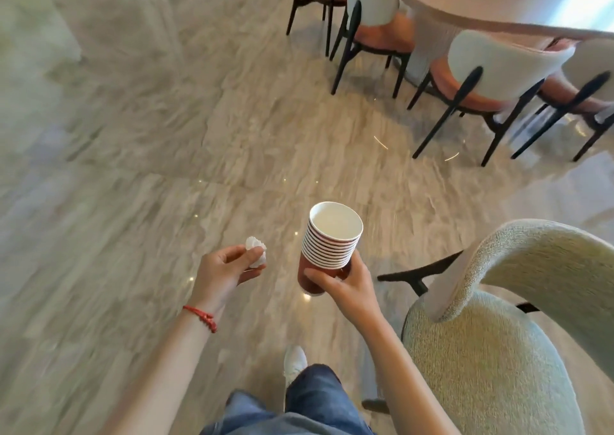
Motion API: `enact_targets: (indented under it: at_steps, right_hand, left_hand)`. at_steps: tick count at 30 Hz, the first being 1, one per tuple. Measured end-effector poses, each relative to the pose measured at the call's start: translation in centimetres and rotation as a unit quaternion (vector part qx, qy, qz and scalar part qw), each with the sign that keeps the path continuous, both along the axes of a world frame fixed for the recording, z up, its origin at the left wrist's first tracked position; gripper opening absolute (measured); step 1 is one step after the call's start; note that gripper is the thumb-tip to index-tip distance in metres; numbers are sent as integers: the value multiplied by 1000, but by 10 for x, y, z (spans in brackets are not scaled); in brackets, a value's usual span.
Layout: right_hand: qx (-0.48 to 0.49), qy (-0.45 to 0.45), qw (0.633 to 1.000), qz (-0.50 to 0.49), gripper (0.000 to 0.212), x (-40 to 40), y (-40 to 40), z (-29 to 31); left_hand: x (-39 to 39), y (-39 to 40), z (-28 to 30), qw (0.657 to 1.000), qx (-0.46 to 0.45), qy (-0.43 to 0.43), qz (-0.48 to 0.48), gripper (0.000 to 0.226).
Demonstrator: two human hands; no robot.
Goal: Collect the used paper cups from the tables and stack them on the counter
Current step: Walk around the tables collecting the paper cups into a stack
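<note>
A stack of several nested paper cups (330,240), red-brown outside and white inside, is held upright over the floor at centre. My right hand (345,283) grips the stack near its base, thumb across the lowest cup. To the left, my left hand (226,273) pinches a crumpled white tissue (256,250) between fingertips and thumb. A red string bracelet circles the left wrist. The top cup looks empty. No counter is in view.
A pale green upholstered chair (498,335) stands close on my right. A round table (481,6) with several white-backed, black-legged chairs (491,69) sits at the upper right. Polished marble floor (149,135) spreads ahead and left. My jeans and a white shoe show below.
</note>
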State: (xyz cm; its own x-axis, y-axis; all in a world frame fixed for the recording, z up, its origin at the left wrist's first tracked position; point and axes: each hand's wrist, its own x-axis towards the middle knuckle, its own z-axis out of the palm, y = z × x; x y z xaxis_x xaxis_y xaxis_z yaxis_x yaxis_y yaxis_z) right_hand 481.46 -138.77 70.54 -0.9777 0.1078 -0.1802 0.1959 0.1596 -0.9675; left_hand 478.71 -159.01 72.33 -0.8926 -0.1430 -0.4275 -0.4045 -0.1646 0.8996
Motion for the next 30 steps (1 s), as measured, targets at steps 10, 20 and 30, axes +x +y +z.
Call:
enact_targets:
  at_steps: [10, 20, 30]
  right_hand:
    - [-10, -1, 999, 39, 48, -185, 11, 8]
    - [8, 1, 999, 50, 45, -412, -19, 2]
    - [11, 13, 1000, 26, 48, -615, -17, 20]
  left_hand:
    - [-164, 12, 14, 999, 9, 11, 29, 2]
    - [-392, -15, 0, 999, 12, 38, 18, 15]
    - [-607, -25, 15, 1000, 6, 29, 11, 7]
